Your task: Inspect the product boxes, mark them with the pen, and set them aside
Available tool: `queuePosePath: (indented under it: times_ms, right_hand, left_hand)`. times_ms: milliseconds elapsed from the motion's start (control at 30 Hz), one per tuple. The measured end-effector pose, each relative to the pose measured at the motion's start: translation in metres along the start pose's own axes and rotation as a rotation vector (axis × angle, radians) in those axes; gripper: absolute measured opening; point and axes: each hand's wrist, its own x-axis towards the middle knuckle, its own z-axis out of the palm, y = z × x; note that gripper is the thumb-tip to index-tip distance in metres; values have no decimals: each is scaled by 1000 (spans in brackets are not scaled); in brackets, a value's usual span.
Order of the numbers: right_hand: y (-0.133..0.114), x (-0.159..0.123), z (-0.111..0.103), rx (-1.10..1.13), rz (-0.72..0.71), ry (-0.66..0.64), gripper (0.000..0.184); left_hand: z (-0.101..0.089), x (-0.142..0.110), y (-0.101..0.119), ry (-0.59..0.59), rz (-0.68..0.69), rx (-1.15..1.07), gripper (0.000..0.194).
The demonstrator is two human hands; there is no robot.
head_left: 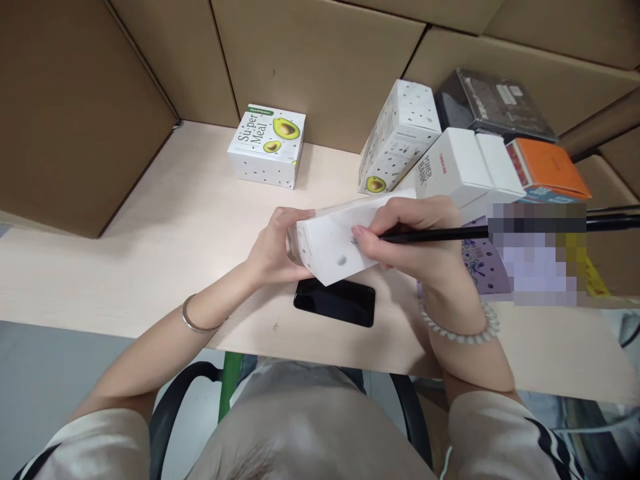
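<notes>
My left hand [280, 250] grips the left end of a white box [335, 243], which is tilted above the table. A black pen [430, 234] is pinched in my right hand [415, 237], its long shaft reaching out to the right. The pen's tip is hidden by my fingers, close against the white face of the box. A small round grey spot shows on that face. Just below the box a black smartphone [335, 303] lies flat on the table, dark screen up.
A Super Meal box [267, 150] with avocado pictures stands at the back. Right of it are a taller avocado box [403, 137], white Power Bank boxes [457, 167], a black box [500, 103] and an orange box [550, 167]. Large cardboard boxes [320, 67] wall the pale table [125, 280].
</notes>
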Motion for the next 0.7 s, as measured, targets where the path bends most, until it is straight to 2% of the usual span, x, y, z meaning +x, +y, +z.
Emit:
queuePosePath:
  times_ms: [133, 300, 400, 467, 533, 633, 700]
  right_hand:
    - [-1, 1, 0, -12, -48, 55, 38]
    - [3, 1, 3, 3, -120, 37, 33]
    - [6, -3, 5, -13, -174, 211, 33]
    - [7, -8, 3, -53, -140, 366, 34]
    - [7, -16, -2, -134, -85, 423, 31]
    - [13, -30, -13, -338, -50, 303, 20]
    - [25, -41, -18, -447, -78, 229, 26]
  left_hand:
    - [0, 0, 0, -12, -25, 0, 104]
    - [0, 0, -3, -12, 11, 43, 105]
    - [1, -2, -8, -21, -15, 55, 110]
    - [1, -4, -14, -14, -39, 48, 112]
    - [0, -6, -21, -16, -54, 34, 112]
    - [-4, -8, -30, -22, -81, 19, 108]
    - [-7, -9, -35, -2, -114, 22, 108]
